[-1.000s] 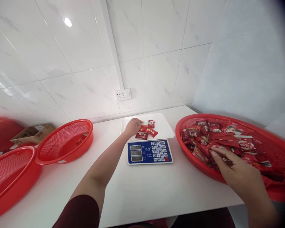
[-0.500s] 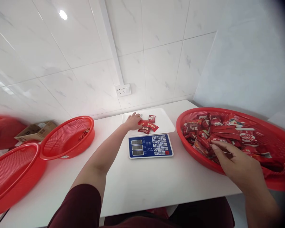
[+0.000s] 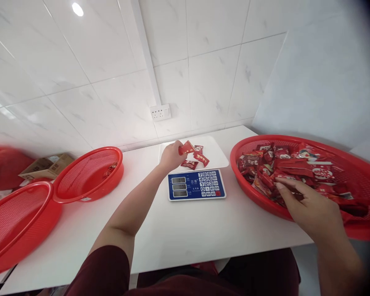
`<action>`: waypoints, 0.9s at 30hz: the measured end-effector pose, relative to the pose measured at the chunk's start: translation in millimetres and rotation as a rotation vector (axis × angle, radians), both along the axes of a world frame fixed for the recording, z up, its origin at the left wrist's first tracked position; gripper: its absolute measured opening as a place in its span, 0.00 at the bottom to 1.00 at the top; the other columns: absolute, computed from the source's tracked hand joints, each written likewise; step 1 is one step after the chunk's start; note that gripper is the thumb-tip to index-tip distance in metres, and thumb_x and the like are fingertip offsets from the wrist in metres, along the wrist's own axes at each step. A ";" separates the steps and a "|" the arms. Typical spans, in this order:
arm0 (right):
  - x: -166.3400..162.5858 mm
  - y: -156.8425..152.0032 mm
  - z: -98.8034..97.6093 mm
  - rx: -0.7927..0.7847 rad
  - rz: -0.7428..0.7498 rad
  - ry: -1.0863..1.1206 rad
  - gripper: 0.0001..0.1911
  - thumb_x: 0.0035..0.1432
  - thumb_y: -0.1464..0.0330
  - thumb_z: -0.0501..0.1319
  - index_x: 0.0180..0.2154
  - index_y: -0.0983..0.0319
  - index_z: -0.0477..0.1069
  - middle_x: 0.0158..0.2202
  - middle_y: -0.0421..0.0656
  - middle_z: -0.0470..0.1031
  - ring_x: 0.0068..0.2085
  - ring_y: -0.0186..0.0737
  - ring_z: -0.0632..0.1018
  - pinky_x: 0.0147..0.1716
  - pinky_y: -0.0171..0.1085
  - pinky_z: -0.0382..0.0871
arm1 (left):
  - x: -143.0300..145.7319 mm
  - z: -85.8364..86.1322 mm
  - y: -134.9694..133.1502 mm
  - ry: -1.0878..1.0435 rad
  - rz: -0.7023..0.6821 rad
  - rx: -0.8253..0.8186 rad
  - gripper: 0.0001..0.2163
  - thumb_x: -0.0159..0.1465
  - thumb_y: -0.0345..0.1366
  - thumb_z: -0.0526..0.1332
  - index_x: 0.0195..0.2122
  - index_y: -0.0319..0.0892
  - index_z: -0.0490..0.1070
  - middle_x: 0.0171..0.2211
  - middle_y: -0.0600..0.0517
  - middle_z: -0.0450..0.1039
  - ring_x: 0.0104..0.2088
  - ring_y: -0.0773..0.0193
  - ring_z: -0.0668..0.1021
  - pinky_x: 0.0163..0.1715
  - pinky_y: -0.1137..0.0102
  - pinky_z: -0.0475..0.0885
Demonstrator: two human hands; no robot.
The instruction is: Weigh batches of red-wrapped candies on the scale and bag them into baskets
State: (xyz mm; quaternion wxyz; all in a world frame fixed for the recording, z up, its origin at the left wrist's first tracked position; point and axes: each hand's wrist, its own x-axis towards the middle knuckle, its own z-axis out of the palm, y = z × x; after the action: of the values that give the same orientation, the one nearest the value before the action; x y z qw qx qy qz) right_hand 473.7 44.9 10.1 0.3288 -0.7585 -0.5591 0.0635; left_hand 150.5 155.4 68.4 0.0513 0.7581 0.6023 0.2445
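Right now my left hand (image 3: 170,157) reaches to the far middle of the table (image 3: 185,234), its grip pinching one red snack packet (image 3: 187,148) lifted just above the white weighing tray (image 3: 217,153) of a kitchen scale (image 3: 196,184). A few more red packets (image 3: 197,158) lie on that tray, near the held one. The scale's blue keypad panel faces me, near the table's centre; its three small displays are too small to read.

My right hand (image 3: 311,207) rests at the near rim of a wide red basket (image 3: 360,230) on the table's right edge. Its fingers are curled down into a heap of red wrapped snacks (image 3: 296,170); I cannot tell whether they have closed on one. At the left edge sit two more red baskets: the farther one (image 3: 89,174) holds a single red packet (image 3: 110,169), the nearer one (image 3: 15,226) looks bare. A cardboard box (image 3: 45,165) stands behind them, and a wall socket (image 3: 160,112) is on the tiled wall above the scale.

To do this step well, I judge the left hand should keep a light pinch on the packet's edge, carry it clear of the tray without brushing the others, and keep its wrist off the tray so the reading stays true.
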 end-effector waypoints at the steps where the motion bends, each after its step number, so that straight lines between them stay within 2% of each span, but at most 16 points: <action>1: 0.8 0.6 -1.5 0.021 0.004 -0.012 0.18 0.46 0.54 0.53 0.38 0.52 0.73 0.36 0.40 0.78 0.32 0.46 0.77 0.29 0.41 0.68 | 1.7 -1.3 -11.0 -0.082 -0.011 -0.026 0.09 0.57 0.37 0.57 0.38 0.41 0.61 0.36 0.49 0.70 0.36 0.61 0.73 0.34 0.66 0.67; 3: 2.0 1.4 -4.0 0.072 0.015 -0.042 0.18 0.47 0.54 0.53 0.38 0.52 0.73 0.37 0.40 0.78 0.32 0.45 0.78 0.29 0.40 0.69 | 6.8 -8.6 -38.1 -0.352 -0.104 -0.155 0.09 0.57 0.38 0.58 0.36 0.41 0.61 0.33 0.51 0.70 0.32 0.65 0.73 0.30 0.70 0.68; 5: 1.5 0.8 -4.9 0.141 0.019 -0.074 0.19 0.47 0.55 0.53 0.38 0.53 0.74 0.36 0.40 0.78 0.31 0.44 0.78 0.29 0.39 0.69 | 14.0 -22.1 -70.8 -0.690 -0.269 -0.391 0.11 0.55 0.37 0.61 0.34 0.41 0.60 0.32 0.52 0.70 0.30 0.67 0.74 0.29 0.71 0.68; 6: 0.2 -0.5 -4.6 0.193 0.014 -0.089 0.19 0.48 0.55 0.53 0.38 0.54 0.74 0.36 0.40 0.78 0.32 0.44 0.78 0.30 0.39 0.70 | 18.0 -30.4 -87.8 -0.794 -0.329 -0.508 0.13 0.52 0.37 0.64 0.34 0.41 0.60 0.31 0.52 0.69 0.29 0.67 0.73 0.28 0.71 0.68; 9: -10.9 -9.0 -1.5 0.398 -0.026 -0.102 0.20 0.53 0.57 0.52 0.41 0.58 0.74 0.36 0.43 0.78 0.36 0.44 0.78 0.37 0.38 0.70 | 28.0 -57.1 -133.0 -0.980 -0.395 -0.804 0.19 0.48 0.34 0.67 0.36 0.42 0.58 0.30 0.54 0.68 0.26 0.68 0.73 0.26 0.71 0.68; 11: -24.9 -17.9 -0.3 0.474 -0.031 -0.080 0.19 0.55 0.59 0.52 0.42 0.60 0.74 0.35 0.46 0.78 0.39 0.44 0.78 0.40 0.38 0.70 | 31.0 -72.3 -153.0 -1.028 -0.367 -0.897 0.22 0.46 0.32 0.69 0.39 0.42 0.59 0.31 0.54 0.67 0.27 0.68 0.72 0.27 0.71 0.69; 13: -43.8 -27.4 -2.8 0.426 0.062 -0.026 0.18 0.56 0.60 0.53 0.42 0.62 0.73 0.33 0.47 0.78 0.38 0.43 0.78 0.39 0.37 0.70 | 31.0 -83.1 -164.0 -1.004 -0.323 -0.893 0.23 0.45 0.32 0.69 0.41 0.42 0.62 0.31 0.53 0.67 0.29 0.67 0.72 0.29 0.71 0.68; 15: -66.6 -35.6 -10.5 0.254 0.299 0.063 0.18 0.56 0.60 0.54 0.44 0.61 0.71 0.34 0.46 0.78 0.36 0.42 0.78 0.35 0.37 0.72 | 29.2 -88.8 -168.4 -0.919 -0.280 -0.821 0.22 0.47 0.33 0.68 0.42 0.42 0.64 0.32 0.53 0.68 0.31 0.66 0.71 0.31 0.71 0.68; 17: -90.8 -41.7 -21.8 0.025 0.580 0.176 0.22 0.55 0.58 0.55 0.49 0.59 0.66 0.41 0.46 0.76 0.37 0.42 0.77 0.33 0.37 0.73 | 27.2 -90.0 -169.1 -0.807 -0.243 -0.706 0.20 0.49 0.34 0.67 0.44 0.44 0.65 0.35 0.52 0.70 0.33 0.64 0.72 0.33 0.70 0.67; 19: -113.0 -45.8 -33.6 -0.169 0.754 0.286 0.28 0.54 0.57 0.55 0.56 0.58 0.57 0.48 0.47 0.71 0.41 0.42 0.76 0.36 0.39 0.73 | 25.4 -88.4 -168.6 -0.687 -0.224 -0.565 0.20 0.52 0.33 0.64 0.46 0.45 0.65 0.40 0.51 0.70 0.38 0.61 0.72 0.38 0.68 0.67; 21: -129.4 -48.2 -42.5 -0.278 0.785 0.402 0.30 0.55 0.57 0.55 0.57 0.58 0.53 0.50 0.47 0.69 0.42 0.42 0.75 0.38 0.40 0.72 | 23.1 -86.4 -168.0 -0.583 -0.236 -0.469 0.19 0.54 0.32 0.62 0.48 0.47 0.65 0.43 0.50 0.70 0.42 0.59 0.72 0.42 0.67 0.66; 22: -134.9 -48.8 -45.3 -0.313 0.776 0.459 0.29 0.55 0.57 0.55 0.56 0.59 0.55 0.48 0.47 0.70 0.41 0.41 0.75 0.38 0.39 0.72 | 21.6 -85.9 -167.8 -0.552 -0.246 -0.448 0.19 0.55 0.32 0.61 0.48 0.47 0.65 0.43 0.50 0.69 0.43 0.59 0.71 0.43 0.66 0.66; 25: -141.8 -48.5 -47.1 -0.366 0.754 0.556 0.18 0.56 0.57 0.54 0.46 0.59 0.65 0.40 0.43 0.74 0.38 0.40 0.75 0.37 0.38 0.70 | 15.6 -87.4 -166.9 -0.567 -0.272 -0.454 0.20 0.55 0.35 0.62 0.49 0.47 0.65 0.44 0.49 0.69 0.43 0.58 0.71 0.44 0.66 0.66; 27: -142.0 -47.9 -44.8 -0.375 0.764 0.553 0.14 0.56 0.58 0.54 0.38 0.59 0.68 0.35 0.41 0.75 0.36 0.39 0.75 0.36 0.36 0.69 | 11.4 -89.8 -166.1 -0.680 -0.288 -0.509 0.20 0.54 0.37 0.63 0.49 0.46 0.65 0.45 0.49 0.70 0.43 0.59 0.72 0.44 0.66 0.66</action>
State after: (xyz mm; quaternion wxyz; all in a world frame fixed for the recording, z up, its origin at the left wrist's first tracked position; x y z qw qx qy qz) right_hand 331.7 -3.0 -34.8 0.2761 -0.5005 -0.6676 0.4772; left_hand 161.9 -10.7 -21.4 0.4648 0.6740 0.4807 0.3141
